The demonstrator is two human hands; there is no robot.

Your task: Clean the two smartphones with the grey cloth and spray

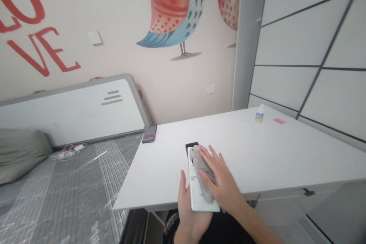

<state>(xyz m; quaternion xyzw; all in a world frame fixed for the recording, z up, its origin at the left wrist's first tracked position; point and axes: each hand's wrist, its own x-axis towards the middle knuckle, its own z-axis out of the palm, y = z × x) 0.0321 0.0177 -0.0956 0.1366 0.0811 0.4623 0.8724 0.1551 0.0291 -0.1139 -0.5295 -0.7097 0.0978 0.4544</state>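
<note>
Left hand (187, 213), nearest the camera, cups the white phone (196, 200) from below, thumb clamped along its left edge. Right hand (221, 183) lies flat on top, fingers extended and close together, pressing a grey cloth (204, 179) against the phone's back. The phone sits at the front edge of the white bench (271, 152), its near end overhanging. Risk: heavy downward pressure on the overhanging end could tip the phone out of the 1-handed grip. The cloth could also slide off under uneven pressure. 1 small bottle (259, 113) stands well apart, at the far side.
</note>
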